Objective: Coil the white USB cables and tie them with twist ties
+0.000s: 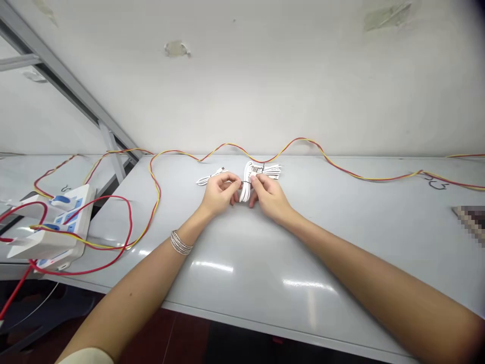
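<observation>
Left hand [220,193], silver bracelet [181,242] at wrist, and right hand [271,196] meet over counter [242,273], forearms angled inward. Both hands' fingers bent, tips pinched at dark tie [246,182] around coiled white cable [245,194]. Coil between hands, near wall; more white cables [271,170] just behind right hand.

no readable text, no legible labels, no brands, no numbers, no signs anywhere in view
</observation>
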Tool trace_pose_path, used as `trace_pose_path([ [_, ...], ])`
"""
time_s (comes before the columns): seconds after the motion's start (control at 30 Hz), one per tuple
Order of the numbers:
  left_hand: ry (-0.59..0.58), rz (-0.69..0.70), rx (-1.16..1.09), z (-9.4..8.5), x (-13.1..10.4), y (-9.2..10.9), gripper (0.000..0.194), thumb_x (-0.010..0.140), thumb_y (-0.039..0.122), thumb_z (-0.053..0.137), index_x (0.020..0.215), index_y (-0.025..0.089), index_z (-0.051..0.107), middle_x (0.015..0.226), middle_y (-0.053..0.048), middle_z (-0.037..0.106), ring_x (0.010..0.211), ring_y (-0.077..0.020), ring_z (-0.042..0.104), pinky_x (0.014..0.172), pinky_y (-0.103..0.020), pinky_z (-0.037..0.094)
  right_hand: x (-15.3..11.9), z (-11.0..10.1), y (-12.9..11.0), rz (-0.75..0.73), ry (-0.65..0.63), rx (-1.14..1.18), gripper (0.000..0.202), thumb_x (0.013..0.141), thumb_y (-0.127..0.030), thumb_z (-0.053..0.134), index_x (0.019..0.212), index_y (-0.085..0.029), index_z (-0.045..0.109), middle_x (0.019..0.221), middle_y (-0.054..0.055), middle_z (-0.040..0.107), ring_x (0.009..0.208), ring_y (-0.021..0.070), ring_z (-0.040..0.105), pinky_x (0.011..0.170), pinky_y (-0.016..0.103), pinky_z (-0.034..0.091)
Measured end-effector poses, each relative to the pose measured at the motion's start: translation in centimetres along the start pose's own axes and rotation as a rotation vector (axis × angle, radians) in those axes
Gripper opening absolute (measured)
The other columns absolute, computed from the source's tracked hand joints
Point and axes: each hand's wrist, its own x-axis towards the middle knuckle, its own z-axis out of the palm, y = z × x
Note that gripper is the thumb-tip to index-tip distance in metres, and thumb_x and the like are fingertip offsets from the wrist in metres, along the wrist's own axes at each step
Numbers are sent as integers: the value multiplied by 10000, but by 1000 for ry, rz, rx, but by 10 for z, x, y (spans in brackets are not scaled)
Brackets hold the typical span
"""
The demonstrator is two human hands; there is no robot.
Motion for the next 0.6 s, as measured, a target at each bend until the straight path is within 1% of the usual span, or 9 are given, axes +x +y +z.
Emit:
trace_pose_path([
  [0.2, -19, 11, 31, 0, 0, -2, 256, 718, 351, 796, 797, 161, 644, 624, 8, 633, 412, -93, 557, 356, -211, 461, -1, 1, -2, 20, 14, -4, 457, 924, -662, 508, 759, -238, 468, 512, -22, 578, 517, 173, 588, 589, 311, 464],
  [0.33, -32, -2, 60, 0, -2, -1, 245, 710, 330, 805, 799, 160, 652, 586, 9, 622, 431, -102, 570, 361, -200, 452, 0, 2, -2, 13, 25, 79, 466, 874, -672, 586, 758, -238, 463, 595, -30, 578, 522, 147, 573, 547, 298, 467],
  [0.4, -33, -7, 65, 0, -2, -2, 233, 713, 325, 798, 801, 161, 659, 574, 7, 624, 435, -105, 572, 362, -200, 453, 0, 3, -2, 7, 6, 125, 478, 852, -681, 609, 766, -236, 455, 617, -30, 581, 524, 138, 562, 537, 293, 475],
  [0.5, 9, 11, 100, -1, -1, -4, 203, 713, 301, 787, 793, 160, 663, 582, 1, 645, 431, -104, 573, 358, -195, 446, -1, 3, -2, -4, -41, 168, 482, 812, -673, 659, 853, -226, 482, 686, -21, 611, 552, 130, 565, 527, 282, 490],
  [0.6, 66, 38, 139, -3, 0, -5, 166, 706, 265, 778, 770, 159, 667, 573, 0, 651, 430, -104, 577, 356, -185, 433, -1, 3, 0, -10, -47, 148, 487, 773, -588, 740, 978, -213, 507, 750, -23, 607, 568, 116, 556, 521, 264, 489],
])
